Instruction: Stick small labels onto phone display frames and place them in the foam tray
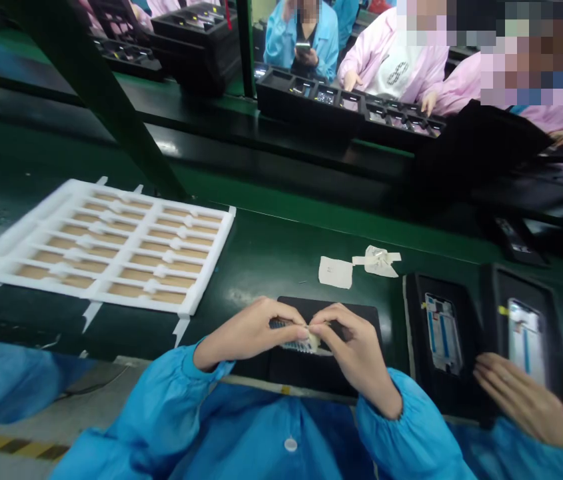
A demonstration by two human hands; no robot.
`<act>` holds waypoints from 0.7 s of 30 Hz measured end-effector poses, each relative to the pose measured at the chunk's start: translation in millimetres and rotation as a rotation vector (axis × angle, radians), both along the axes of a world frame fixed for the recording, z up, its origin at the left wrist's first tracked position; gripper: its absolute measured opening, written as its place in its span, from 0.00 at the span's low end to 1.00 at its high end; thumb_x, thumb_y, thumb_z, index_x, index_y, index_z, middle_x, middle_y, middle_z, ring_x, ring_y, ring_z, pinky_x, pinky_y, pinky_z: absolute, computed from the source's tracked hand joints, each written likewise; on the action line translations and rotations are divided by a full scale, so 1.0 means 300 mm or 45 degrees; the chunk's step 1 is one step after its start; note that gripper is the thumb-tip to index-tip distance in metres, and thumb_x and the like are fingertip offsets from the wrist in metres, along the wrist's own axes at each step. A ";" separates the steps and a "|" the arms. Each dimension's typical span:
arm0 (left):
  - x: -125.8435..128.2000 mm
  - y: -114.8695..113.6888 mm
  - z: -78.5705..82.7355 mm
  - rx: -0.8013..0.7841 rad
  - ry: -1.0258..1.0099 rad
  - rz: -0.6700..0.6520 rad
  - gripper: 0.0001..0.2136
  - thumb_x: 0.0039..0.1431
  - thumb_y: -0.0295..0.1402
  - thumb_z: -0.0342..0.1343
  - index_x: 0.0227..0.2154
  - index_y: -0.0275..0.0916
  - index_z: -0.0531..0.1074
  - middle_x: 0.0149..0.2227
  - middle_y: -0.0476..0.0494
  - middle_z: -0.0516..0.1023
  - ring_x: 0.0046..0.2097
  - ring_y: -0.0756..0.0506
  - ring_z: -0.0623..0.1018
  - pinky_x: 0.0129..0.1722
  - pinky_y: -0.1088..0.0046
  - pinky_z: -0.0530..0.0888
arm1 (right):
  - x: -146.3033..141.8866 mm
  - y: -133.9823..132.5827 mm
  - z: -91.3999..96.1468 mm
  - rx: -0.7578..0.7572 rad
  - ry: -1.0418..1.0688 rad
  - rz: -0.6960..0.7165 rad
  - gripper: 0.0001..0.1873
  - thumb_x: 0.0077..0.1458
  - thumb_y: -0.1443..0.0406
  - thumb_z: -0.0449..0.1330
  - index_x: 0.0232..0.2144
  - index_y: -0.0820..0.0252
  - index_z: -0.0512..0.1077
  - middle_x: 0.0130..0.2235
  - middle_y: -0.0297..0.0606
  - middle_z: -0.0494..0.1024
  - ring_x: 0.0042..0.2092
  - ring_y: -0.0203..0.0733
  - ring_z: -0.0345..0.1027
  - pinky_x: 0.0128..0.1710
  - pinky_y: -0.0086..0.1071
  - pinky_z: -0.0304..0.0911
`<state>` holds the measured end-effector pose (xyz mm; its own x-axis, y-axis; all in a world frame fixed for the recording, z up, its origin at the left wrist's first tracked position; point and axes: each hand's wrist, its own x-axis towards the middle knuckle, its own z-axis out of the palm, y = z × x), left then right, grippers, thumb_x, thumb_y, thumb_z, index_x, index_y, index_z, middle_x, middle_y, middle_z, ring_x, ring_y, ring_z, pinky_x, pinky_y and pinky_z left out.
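My left hand [261, 330] is closed in a pinch at the table's front edge, with thumb and forefinger on a small pale sheet [297, 344] bearing rows of tiny bluish marks. It looks like a sheet of stickers. Fingertip to fingertip with it, my right hand [348, 340] pinches at the sheet's right end, where a cream-coloured bit shows. Whether a separate piece lies between the right fingertips is too small to tell. Both hands are just above a black mat [331, 373], and they hide part of the sheet.
A white foam tray [194, 293] with slots is taped down at the left. Crumpled paper [381, 261] and a paper square [335, 272] lie ahead. At the right, a co-worker's hand [526, 397] rests by black trays [468, 320] holding phone parts. People sit across the line.
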<state>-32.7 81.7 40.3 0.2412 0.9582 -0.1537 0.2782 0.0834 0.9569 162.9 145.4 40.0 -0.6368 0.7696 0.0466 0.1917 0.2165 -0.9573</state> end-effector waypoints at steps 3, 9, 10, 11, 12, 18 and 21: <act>0.012 -0.008 0.019 -0.010 -0.038 0.034 0.14 0.63 0.43 0.57 0.34 0.38 0.81 0.31 0.48 0.81 0.32 0.50 0.76 0.31 0.79 0.67 | -0.003 -0.032 -0.002 -0.053 0.135 -0.125 0.05 0.58 0.67 0.64 0.29 0.55 0.77 0.30 0.33 0.77 0.38 0.39 0.72 0.40 0.32 0.69; 0.022 -0.029 0.030 -0.131 -0.219 0.029 0.15 0.62 0.42 0.58 0.31 0.35 0.81 0.28 0.46 0.80 0.29 0.50 0.73 0.26 0.79 0.64 | -0.009 -0.071 -0.037 -0.099 0.494 -0.183 0.08 0.56 0.70 0.65 0.30 0.51 0.80 0.28 0.32 0.78 0.32 0.38 0.70 0.50 0.47 0.72; 0.021 -0.031 0.026 -0.153 -0.252 0.044 0.15 0.62 0.42 0.58 0.31 0.34 0.81 0.27 0.46 0.79 0.28 0.51 0.72 0.26 0.79 0.64 | -0.007 -0.071 -0.044 -0.105 0.550 -0.195 0.08 0.56 0.70 0.65 0.30 0.50 0.80 0.28 0.32 0.78 0.32 0.38 0.70 0.49 0.47 0.72; 0.019 -0.033 0.022 -0.177 -0.283 0.072 0.16 0.61 0.42 0.58 0.30 0.33 0.81 0.27 0.45 0.79 0.28 0.51 0.72 0.26 0.79 0.64 | -0.003 -0.068 -0.051 -0.105 0.610 -0.216 0.08 0.56 0.69 0.65 0.29 0.50 0.80 0.28 0.32 0.78 0.32 0.38 0.70 0.49 0.48 0.73; 0.017 -0.034 0.018 -0.201 -0.308 0.102 0.15 0.61 0.42 0.58 0.30 0.33 0.80 0.27 0.45 0.79 0.28 0.51 0.72 0.25 0.79 0.65 | 0.001 -0.063 -0.057 -0.105 0.663 -0.239 0.07 0.57 0.69 0.65 0.29 0.50 0.80 0.28 0.32 0.77 0.32 0.38 0.70 0.48 0.47 0.73; 0.021 -0.028 0.036 -0.193 -0.259 0.246 0.10 0.57 0.38 0.62 0.30 0.35 0.80 0.28 0.46 0.80 0.30 0.50 0.75 0.28 0.80 0.68 | -0.017 -0.041 -0.056 -0.088 0.806 -0.378 0.04 0.55 0.64 0.68 0.29 0.50 0.78 0.27 0.32 0.77 0.32 0.39 0.71 0.43 0.42 0.73; 0.039 -0.022 0.047 -0.101 -0.208 0.393 0.10 0.59 0.37 0.59 0.31 0.36 0.80 0.29 0.47 0.81 0.31 0.50 0.76 0.30 0.80 0.70 | -0.051 -0.056 -0.054 -0.286 0.889 -0.583 0.08 0.52 0.59 0.70 0.27 0.52 0.76 0.27 0.31 0.76 0.33 0.39 0.72 0.39 0.37 0.71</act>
<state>-21.1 75.2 54.4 -0.0304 0.9764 -0.2138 0.0723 0.2155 0.9738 147.5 128.7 23.8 -0.1437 0.9813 0.1277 -0.4340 0.0535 -0.8993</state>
